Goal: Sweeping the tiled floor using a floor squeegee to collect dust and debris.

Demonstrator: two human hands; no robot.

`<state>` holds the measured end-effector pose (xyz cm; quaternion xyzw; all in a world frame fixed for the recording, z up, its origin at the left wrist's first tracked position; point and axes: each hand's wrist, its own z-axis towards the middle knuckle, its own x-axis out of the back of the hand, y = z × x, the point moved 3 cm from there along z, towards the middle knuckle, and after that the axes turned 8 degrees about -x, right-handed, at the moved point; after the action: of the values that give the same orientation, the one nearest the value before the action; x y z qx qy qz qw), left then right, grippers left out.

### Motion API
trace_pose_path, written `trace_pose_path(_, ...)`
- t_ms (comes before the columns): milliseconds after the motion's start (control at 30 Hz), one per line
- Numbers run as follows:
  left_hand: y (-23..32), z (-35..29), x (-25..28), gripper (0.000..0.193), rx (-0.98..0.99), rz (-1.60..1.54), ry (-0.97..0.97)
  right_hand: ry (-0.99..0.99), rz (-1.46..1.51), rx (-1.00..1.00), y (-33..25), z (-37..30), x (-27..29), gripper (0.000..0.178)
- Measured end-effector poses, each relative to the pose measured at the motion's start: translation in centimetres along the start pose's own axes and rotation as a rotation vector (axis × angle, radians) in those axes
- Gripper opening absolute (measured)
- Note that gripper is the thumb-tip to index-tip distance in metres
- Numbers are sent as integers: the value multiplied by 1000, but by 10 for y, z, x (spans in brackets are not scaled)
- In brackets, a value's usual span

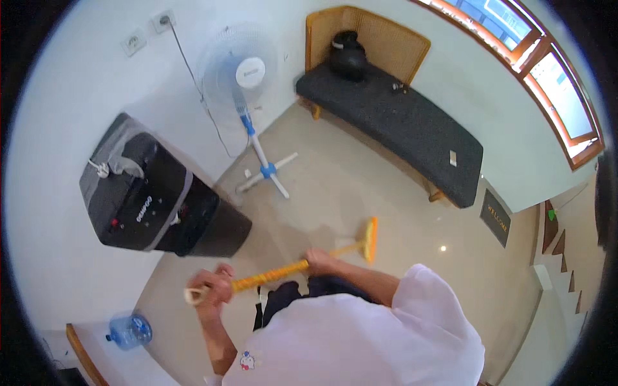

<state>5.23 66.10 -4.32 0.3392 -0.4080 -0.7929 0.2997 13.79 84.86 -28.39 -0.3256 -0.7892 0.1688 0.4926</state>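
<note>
At lower centre, the long handle point(270, 275) is yellow with an orange mottled pattern and a whitish end; its crosswise head point(369, 243) is yellow, edged orange. The shirt point(373, 341) is white with a small blue-and-red print; the trousers point(335, 287) are dark navy. The floor point(309, 212) is glossy beige. At left, the dispenser point(168, 222) is black with a grey band. At upper middle, the fan point(250, 73) is white and blue; upper right of it, the cushion point(412, 125) is charcoal, the backrest point(396, 48) woven tan. Lower left, the bottle point(132, 331) is translucent blue.
</note>
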Motion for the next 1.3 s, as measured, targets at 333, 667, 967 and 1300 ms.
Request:
trace_pose_path(333,38,58,-81,27,-227,336,-485,273,160,322,-43,73,69,29)
trace_pose_path(667,-49,-31,-62,4,228,-20,-198,280,135,80,78,-61,-25,16)
trace_pose_path(967,-20,-97,-54,7,139,-87,20,47,-36,171,68,-94,-25,17)
trace_pose_path(1300,57,-94,-119,12,-226,315,-365,363,224,452,0,-73,31,17)
